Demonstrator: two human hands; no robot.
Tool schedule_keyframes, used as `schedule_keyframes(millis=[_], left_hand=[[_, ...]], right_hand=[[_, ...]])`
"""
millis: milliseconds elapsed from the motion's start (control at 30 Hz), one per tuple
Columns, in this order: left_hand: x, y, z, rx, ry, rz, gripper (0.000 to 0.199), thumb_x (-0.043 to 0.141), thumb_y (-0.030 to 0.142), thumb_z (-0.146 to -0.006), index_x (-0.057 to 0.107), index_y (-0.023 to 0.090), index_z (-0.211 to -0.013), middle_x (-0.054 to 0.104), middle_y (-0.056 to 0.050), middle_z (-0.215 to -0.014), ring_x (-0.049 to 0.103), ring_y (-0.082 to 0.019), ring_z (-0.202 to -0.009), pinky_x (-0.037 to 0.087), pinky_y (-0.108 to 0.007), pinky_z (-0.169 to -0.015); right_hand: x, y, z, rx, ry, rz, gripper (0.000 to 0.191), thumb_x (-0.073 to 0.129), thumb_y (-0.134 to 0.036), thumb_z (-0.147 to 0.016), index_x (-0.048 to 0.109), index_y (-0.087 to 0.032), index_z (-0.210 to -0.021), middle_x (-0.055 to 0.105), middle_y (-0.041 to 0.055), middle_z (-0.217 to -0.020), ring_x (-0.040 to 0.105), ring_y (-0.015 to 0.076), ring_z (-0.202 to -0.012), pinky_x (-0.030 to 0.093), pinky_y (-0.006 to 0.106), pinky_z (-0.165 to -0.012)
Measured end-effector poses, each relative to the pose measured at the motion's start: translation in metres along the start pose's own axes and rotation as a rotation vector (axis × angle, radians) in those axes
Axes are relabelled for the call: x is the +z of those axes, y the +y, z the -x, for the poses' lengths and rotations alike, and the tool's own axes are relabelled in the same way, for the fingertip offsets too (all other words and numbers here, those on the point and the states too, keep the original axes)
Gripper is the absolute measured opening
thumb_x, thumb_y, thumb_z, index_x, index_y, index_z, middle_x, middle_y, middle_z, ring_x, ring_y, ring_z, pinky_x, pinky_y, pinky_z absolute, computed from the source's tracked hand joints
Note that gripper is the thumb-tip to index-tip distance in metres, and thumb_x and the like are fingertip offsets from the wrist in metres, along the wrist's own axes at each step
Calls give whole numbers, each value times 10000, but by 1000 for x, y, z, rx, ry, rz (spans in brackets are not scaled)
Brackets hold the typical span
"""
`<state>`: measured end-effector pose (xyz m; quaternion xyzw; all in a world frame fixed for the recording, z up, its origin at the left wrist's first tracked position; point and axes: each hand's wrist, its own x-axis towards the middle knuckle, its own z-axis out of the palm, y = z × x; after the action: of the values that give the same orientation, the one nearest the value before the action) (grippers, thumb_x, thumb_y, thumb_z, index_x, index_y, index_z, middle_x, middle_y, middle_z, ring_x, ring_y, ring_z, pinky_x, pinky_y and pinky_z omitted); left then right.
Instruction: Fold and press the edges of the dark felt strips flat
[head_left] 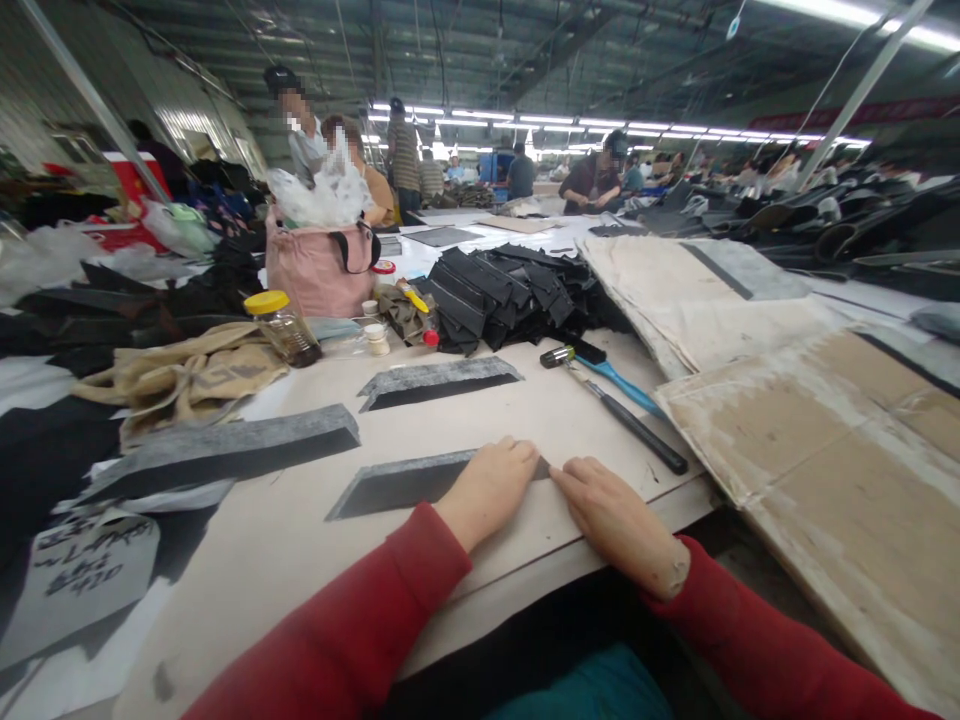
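A black strip of material with a grey upper edge (pixel 409 487) lies flat on the pale board in front of me. My left hand (pixel 491 490) rests over its right part, fingers bent and closed on the edge there. Close by, my right hand (pixel 619 515) has its fingertips pressed together at the strip's right end. The fingertips of both hands nearly meet, and my left hand hides part of the strip. Farther back lies a similar strip (pixel 442 382), and a longer one (pixel 225 455) is at the left.
A hammer (pixel 630 425) and a blue-handled brush (pixel 619 383) lie right of the strips. Behind are a pile of black pieces (pixel 502 295), a yellow-lidded jar (pixel 285 330) and a pink bag (pixel 315 270). Stained cardboard (pixel 847 490) stands along the right. Several people work farther back.
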<state>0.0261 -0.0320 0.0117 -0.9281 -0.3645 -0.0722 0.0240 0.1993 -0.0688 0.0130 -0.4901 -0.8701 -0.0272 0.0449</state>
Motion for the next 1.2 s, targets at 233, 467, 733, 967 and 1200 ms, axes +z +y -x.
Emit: schedule_keyframes(millis=[233, 467, 733, 967, 1200], left_hand=[[0, -15, -8, -20, 8, 36, 215, 367, 142, -869, 538, 167, -998, 556, -54, -963, 473, -196, -898, 418, -319, -753], [8, -26, -4, -200, 127, 222, 265, 534, 367, -804, 524, 221, -1025, 474, -33, -1125, 449, -194, -984, 405, -324, -827], [13, -24, 1, -282, 159, 233, 281, 529, 405, -798, 535, 233, -1021, 521, -31, -1076, 451, -219, -987, 376, -371, -828], [15, -34, -1, -356, 187, 289, 168, 521, 316, -798, 564, 213, -923, 559, -27, -964, 482, -195, -929, 380, -328, -787], [16, -44, -6, -387, 157, 332, 182, 471, 194, -775, 590, 231, -907, 588, -15, -910, 512, -180, -889, 392, -309, -771]], right_hand=[[-10, 3, 3, 37, -37, -103, 202, 433, -59, -776, 589, -149, -868, 547, 70, -837, 492, 189, -802, 419, 316, -741], [-13, 31, -25, 177, -167, -606, 255, 382, -247, -845, 621, -168, -887, 615, 46, -785, 561, 141, -728, 433, 263, -694], [-7, 40, -84, 279, -483, -884, 280, 456, -368, -791, 584, -123, -747, 490, -34, -483, 426, 68, -418, 311, 186, -410], [5, 51, -100, -26, -268, -699, 253, 496, -327, -757, 633, -130, -839, 631, 26, -767, 538, 137, -703, 415, 258, -683], [-2, 60, -109, -249, -222, -429, 239, 444, -245, -798, 641, -156, -900, 643, 59, -857, 556, 166, -797, 413, 278, -754]])
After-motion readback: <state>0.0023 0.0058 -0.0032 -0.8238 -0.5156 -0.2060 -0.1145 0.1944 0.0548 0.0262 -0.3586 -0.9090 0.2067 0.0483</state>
